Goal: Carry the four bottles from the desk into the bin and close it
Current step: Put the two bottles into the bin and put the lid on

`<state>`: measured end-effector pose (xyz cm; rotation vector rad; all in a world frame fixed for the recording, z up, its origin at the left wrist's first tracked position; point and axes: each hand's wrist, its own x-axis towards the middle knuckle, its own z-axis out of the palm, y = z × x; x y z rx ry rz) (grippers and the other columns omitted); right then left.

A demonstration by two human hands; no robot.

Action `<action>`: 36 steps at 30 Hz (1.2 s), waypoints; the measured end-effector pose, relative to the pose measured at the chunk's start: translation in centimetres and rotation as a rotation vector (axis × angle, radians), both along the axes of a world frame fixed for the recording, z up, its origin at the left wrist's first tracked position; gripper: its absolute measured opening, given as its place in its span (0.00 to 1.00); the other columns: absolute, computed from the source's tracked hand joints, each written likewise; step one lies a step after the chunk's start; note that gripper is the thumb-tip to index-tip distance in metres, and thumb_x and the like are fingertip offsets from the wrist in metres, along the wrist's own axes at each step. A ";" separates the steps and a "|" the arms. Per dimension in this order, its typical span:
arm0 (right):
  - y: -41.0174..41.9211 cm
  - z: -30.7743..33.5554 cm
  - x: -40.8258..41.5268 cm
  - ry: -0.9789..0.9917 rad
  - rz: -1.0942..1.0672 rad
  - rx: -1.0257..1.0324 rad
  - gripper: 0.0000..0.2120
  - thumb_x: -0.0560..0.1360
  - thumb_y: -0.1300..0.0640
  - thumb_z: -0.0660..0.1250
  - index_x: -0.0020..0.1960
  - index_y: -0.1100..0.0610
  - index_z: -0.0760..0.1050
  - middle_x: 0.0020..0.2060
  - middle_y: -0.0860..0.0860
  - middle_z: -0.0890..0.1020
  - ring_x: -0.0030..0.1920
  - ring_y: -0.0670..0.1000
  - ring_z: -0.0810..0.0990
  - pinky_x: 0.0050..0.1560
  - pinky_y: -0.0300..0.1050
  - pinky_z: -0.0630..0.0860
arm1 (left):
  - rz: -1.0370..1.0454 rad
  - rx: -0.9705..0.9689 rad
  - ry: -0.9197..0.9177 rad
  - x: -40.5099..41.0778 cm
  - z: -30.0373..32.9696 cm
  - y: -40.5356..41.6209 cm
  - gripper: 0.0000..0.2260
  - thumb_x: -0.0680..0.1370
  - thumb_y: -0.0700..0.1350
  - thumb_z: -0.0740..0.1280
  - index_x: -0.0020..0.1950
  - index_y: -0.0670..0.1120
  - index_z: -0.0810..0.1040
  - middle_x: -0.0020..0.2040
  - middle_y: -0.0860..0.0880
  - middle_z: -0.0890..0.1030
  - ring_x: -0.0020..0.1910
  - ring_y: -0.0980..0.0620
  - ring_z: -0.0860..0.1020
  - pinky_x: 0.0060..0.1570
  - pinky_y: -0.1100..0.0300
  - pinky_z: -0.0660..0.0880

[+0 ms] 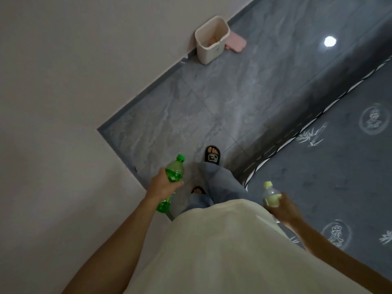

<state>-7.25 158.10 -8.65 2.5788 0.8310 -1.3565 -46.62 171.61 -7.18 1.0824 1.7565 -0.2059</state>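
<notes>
My left hand (162, 184) is closed around the middle of a green plastic bottle (175, 169) with a green cap, held at my left side. My right hand (283, 207) grips a small clear bottle (271, 195) with a pale green cap and label, held low on my right. Far ahead, a cream-coloured bin (209, 42) stands open against the wall on the grey floor. Its pink lid (236, 42) lies on the floor just to the right of the bin. Something small and pale lies inside the bin; I cannot tell what it is.
A white wall (74, 71) runs along the left and juts out in a corner near my left arm. A dark patterned mattress (339, 166) fills the right side. Between them a grey tiled floor strip (222, 102) leads to the bin. My feet in black slippers are on it.
</notes>
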 end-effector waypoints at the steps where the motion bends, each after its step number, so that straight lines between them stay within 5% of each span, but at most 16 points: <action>1: 1.4 -0.2 0.3 0.014 -0.004 -0.008 0.31 0.66 0.49 0.81 0.61 0.61 0.73 0.44 0.54 0.79 0.42 0.56 0.77 0.44 0.47 0.71 | -0.022 -0.010 0.005 0.3 -0.2 1.5 0.33 0.69 0.58 0.77 0.67 0.45 0.70 0.57 0.44 0.81 0.56 0.42 0.81 0.57 0.49 0.79; 5: 8.2 -1.0 1.6 0.090 -0.006 -0.056 0.30 0.66 0.51 0.82 0.59 0.66 0.75 0.48 0.61 0.83 0.50 0.61 0.83 0.50 0.54 0.79 | -0.072 -0.018 0.008 1.1 -0.4 5.9 0.24 0.71 0.53 0.78 0.63 0.45 0.77 0.54 0.46 0.84 0.52 0.45 0.83 0.50 0.55 0.78; 9: 17.5 -0.2 2.7 0.099 -0.041 0.055 0.39 0.66 0.49 0.81 0.69 0.60 0.67 0.51 0.54 0.77 0.49 0.56 0.76 0.48 0.47 0.71 | -0.057 -0.057 -0.045 1.5 0.0 10.0 0.14 0.71 0.46 0.78 0.55 0.49 0.82 0.46 0.50 0.85 0.46 0.50 0.83 0.52 0.49 0.82; 13: 26.4 0.4 3.5 0.099 -0.015 0.134 0.42 0.66 0.44 0.80 0.71 0.58 0.64 0.52 0.54 0.78 0.46 0.54 0.75 0.45 0.44 0.71 | -0.031 -0.142 0.069 1.3 0.8 13.0 0.11 0.71 0.46 0.78 0.45 0.47 0.78 0.42 0.45 0.83 0.41 0.44 0.83 0.46 0.50 0.82; 18: 36.6 0.3 4.4 0.133 0.038 0.196 0.42 0.67 0.43 0.79 0.72 0.57 0.63 0.55 0.55 0.78 0.50 0.55 0.77 0.48 0.44 0.73 | -0.031 -0.201 0.128 1.0 0.8 18.9 0.19 0.75 0.51 0.77 0.61 0.47 0.76 0.51 0.47 0.78 0.48 0.47 0.77 0.47 0.60 0.71; 21: 41.6 0.1 5.0 0.139 0.039 0.205 0.42 0.67 0.44 0.80 0.73 0.57 0.63 0.60 0.58 0.79 0.57 0.59 0.80 0.51 0.44 0.73 | 0.000 -0.207 0.110 0.9 0.2 24.4 0.28 0.75 0.50 0.76 0.71 0.42 0.73 0.62 0.43 0.81 0.60 0.42 0.80 0.52 0.58 0.73; 26: 46.4 -0.4 6.2 0.102 -0.002 0.115 0.45 0.67 0.44 0.80 0.73 0.59 0.61 0.62 0.60 0.78 0.58 0.61 0.79 0.55 0.50 0.76 | -0.072 -0.157 0.053 3.9 -0.7 35.7 0.28 0.72 0.52 0.78 0.68 0.44 0.76 0.61 0.43 0.82 0.58 0.42 0.81 0.60 0.53 0.77; 30: 47.1 -0.2 6.7 0.090 -0.071 0.048 0.41 0.66 0.45 0.81 0.70 0.60 0.65 0.55 0.59 0.81 0.46 0.54 0.79 0.46 0.48 0.76 | -0.127 -0.082 -0.015 7.7 -0.8 45.0 0.22 0.70 0.51 0.78 0.61 0.46 0.76 0.54 0.47 0.83 0.51 0.47 0.81 0.49 0.55 0.78; 36: 48.4 0.1 9.5 0.098 -0.196 -0.074 0.40 0.66 0.47 0.81 0.69 0.61 0.68 0.49 0.58 0.83 0.46 0.58 0.85 0.51 0.54 0.83 | -0.182 0.040 -0.026 13.8 -0.8 56.3 0.25 0.69 0.57 0.78 0.58 0.52 0.70 0.48 0.53 0.77 0.41 0.54 0.76 0.34 0.63 0.69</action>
